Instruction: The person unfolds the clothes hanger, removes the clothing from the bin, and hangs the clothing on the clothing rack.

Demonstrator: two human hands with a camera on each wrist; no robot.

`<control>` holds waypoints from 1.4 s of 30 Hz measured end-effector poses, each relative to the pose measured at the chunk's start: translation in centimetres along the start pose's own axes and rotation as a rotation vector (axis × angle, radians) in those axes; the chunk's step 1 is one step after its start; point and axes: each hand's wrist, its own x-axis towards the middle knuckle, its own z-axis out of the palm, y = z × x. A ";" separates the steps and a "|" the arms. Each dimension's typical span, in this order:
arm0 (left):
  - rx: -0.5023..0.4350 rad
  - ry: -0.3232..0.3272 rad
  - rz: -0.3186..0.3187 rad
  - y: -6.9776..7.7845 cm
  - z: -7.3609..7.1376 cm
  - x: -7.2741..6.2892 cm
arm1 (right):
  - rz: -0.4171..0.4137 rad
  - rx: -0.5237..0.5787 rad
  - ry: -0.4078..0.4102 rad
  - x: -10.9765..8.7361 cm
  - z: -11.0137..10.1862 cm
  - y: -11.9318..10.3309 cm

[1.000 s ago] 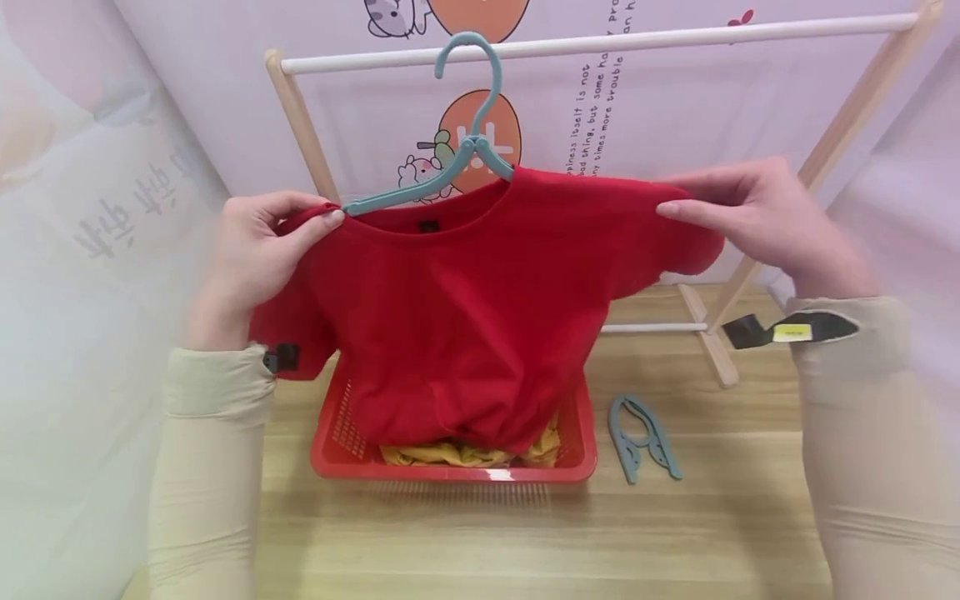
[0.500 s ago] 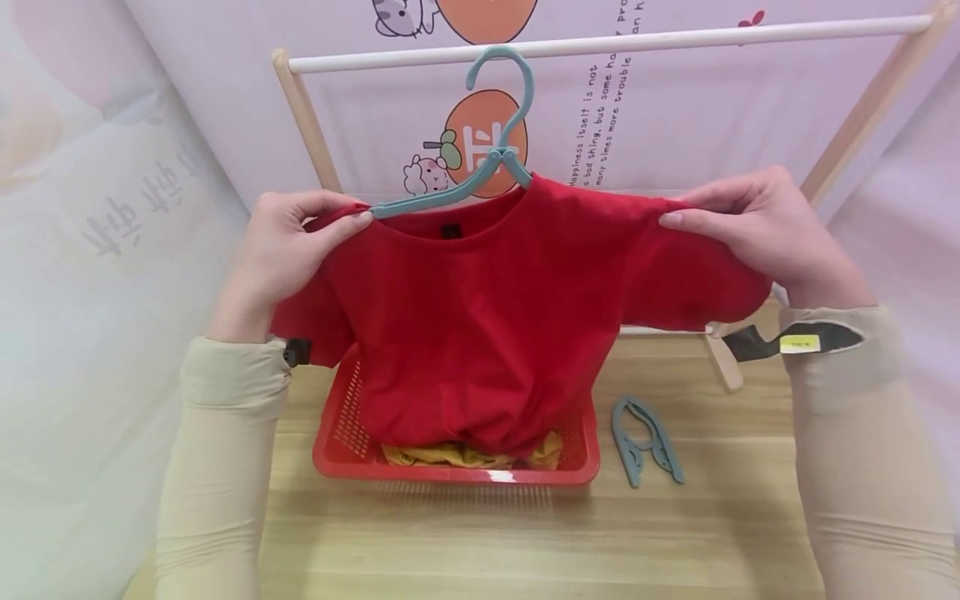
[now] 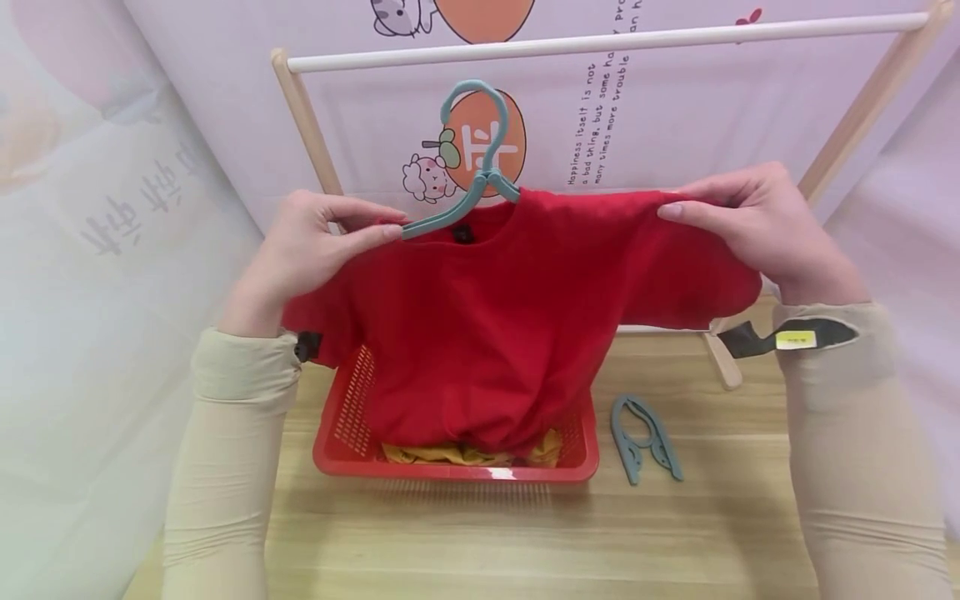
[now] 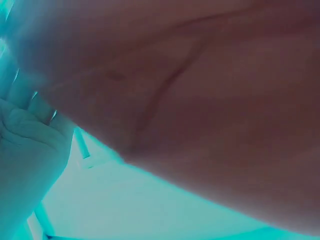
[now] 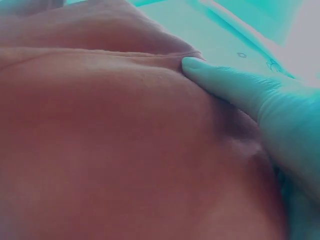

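Note:
A red T-shirt [image 3: 487, 308] hangs stretched between both hands, neckline up, its lower part in the basket. My left hand [image 3: 311, 242] pinches the shoulder beside the neckline, thumb in front. A blue-grey folding clothes hanger [image 3: 491, 158] stands in the neck opening, hook up. One hanger arm runs to the left fingertips; the other disappears under the shirt's right shoulder. My right hand [image 3: 765, 225] pinches the cloth at the top of the right sleeve. In the right wrist view the thumb [image 5: 220, 80] presses on the cloth; in the left wrist view cloth [image 4: 200, 100] covers most of the palm.
A red plastic basket [image 3: 450, 472] stands below the shirt, with yellow cloth [image 3: 435, 454] inside. Right of it, a folded hanger [image 3: 647, 437] lies on the wooden table [image 3: 480, 542]. Behind stands a rack with a white rail [image 3: 675, 37] and wooden posts.
The left hand has moved right, towards the hanger's middle. The hanger's hook has swung right, then back left and down, below the rail. The right hand keeps its hold on the shirt.

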 end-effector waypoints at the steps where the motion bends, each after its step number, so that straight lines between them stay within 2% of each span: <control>1: 0.007 -0.020 0.005 -0.1 0.1 0.0 | 0.010 0.006 0.008 0.0 -0.1 -0.1; 4: -0.001 -0.035 0.021 -0.1 0.5 0.1 | 0.040 0.019 0.016 -0.1 -0.2 -0.2; 11: -0.083 0.048 0.020 -0.3 0.0 0.0 | 0.076 -0.002 0.048 -0.4 -1.3 0.4; 14: -0.097 0.056 0.030 -0.2 -0.4 -0.2 | 0.102 -0.055 0.051 -0.8 -2.2 0.9; 18: -0.091 0.040 0.042 0.1 -0.2 -0.1 | 0.144 -0.216 -0.036 -1.3 -2.9 0.9; 20: -0.089 0.035 0.044 0.2 0.3 0.2 | 0.139 -0.271 -0.096 -1.5 -2.9 0.5; 24: -0.105 0.027 0.071 0.6 1.4 0.9 | 0.051 -0.260 -0.135 -1.2 -2.0 -0.8; 27: -0.113 0.020 0.102 1.0 2.1 1.5 | -0.004 -0.252 -0.102 -1.0 -1.1 -1.3; 33: -0.095 0.025 0.137 1.4 3.2 2.8 | 0.001 -0.251 0.042 -2.2 -1.9 -1.2; 38: -0.030 0.126 0.187 1.6 3.7 3.6 | -0.039 -0.186 0.148 -2.8 -3.2 -1.5; 42: 0.004 0.236 0.277 1.9 4.5 4.4 | -0.039 -0.157 0.171 -3.0 -3.7 -1.8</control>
